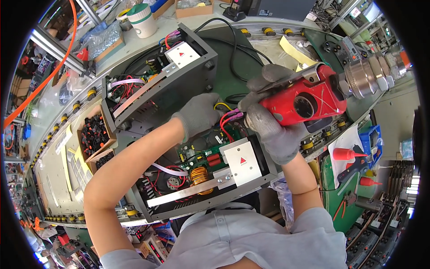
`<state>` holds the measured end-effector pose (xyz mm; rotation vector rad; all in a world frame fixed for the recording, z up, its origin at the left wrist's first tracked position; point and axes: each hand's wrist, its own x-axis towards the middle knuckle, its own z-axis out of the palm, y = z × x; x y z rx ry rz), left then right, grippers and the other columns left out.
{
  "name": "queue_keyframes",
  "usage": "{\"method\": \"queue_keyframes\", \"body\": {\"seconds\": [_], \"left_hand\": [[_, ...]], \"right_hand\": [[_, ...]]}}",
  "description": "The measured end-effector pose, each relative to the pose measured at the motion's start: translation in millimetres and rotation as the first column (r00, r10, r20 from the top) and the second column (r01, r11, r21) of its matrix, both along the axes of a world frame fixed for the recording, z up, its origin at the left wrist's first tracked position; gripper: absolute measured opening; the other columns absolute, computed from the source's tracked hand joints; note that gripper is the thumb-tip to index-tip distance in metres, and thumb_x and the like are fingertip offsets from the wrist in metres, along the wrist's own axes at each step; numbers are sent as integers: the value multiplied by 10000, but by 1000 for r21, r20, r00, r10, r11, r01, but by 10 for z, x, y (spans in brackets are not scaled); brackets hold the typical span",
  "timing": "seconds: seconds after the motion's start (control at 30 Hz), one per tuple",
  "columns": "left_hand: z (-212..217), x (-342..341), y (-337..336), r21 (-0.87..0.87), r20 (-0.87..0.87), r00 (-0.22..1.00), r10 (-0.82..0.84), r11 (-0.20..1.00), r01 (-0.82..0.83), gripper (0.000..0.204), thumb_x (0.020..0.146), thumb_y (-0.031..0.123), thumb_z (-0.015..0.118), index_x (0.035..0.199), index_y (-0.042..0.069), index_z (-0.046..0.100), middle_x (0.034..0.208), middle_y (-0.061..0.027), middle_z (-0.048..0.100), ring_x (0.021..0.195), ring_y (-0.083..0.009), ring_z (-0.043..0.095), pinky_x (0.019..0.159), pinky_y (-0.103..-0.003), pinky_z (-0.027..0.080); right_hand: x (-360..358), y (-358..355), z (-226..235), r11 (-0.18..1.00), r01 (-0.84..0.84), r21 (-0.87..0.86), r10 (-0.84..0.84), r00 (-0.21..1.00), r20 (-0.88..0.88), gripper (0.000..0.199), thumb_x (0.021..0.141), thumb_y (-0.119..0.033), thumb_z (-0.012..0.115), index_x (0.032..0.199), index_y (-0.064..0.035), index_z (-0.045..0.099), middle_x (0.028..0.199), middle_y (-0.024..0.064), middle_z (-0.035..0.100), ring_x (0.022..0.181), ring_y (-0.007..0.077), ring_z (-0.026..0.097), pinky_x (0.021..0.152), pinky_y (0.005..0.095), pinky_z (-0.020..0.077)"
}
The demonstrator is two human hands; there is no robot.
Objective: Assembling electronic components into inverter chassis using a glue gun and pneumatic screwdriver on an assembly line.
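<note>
Below my hands lies an open dark-grey metal chassis (215,195) with a green circuit board (204,150), a copper coil (200,179) and a silver cover plate (242,162). Grey-gloved, my right hand (275,130) is wrapped round a red power tool (304,96) that ends in a thick chrome fitting (367,75). Its fingers sit beside purple-sleeved wire ends (234,115) on red wires. My left hand (200,115), also gloved, is closed above the board, next to a looped yellow wire (222,106). Its fingertips are hidden, so what they pinch does not show.
Behind lies a second open chassis (163,89), crossed by a black cable (233,49). At left stands a box of small black parts (95,134). Red-nozzled bottles (347,154) and a blue bin (371,141) sit at right. Roller conveyor edges (268,31) curve around.
</note>
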<state>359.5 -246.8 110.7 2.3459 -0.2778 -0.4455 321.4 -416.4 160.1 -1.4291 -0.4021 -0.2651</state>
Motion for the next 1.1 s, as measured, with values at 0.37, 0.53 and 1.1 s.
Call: {"method": "queue_keyframes", "body": {"seconds": [0.37,0.53,1.1], "left_hand": [[8,10,-9,2,-19,1000,4,1000,-4,286,813,227,614,992,4,627,1014,-228,624,962,-369,601,822,-387,471],[-37,20,-14,-6,-30,999,10,1000,-10,298,814,234,616,1014,13,629,1021,-227,626,980,-363,600,832,-382,471],[300,-26,-66,166,-2,995,-99,981,98,284,800,254,619,1057,148,679,935,-172,667,884,-337,638,785,-381,499]], "right_hand": [[28,58,19,994,-32,103,31,1000,6,432,698,3,695,1090,-19,514,1017,67,562,870,120,558,751,266,483],[15,65,95,992,-23,128,32,997,-69,394,699,-53,706,1047,-13,525,1008,65,549,862,113,548,757,260,477],[202,103,38,984,47,-171,-14,982,188,432,681,56,672,1090,3,541,972,84,623,802,127,617,676,258,516]]}}
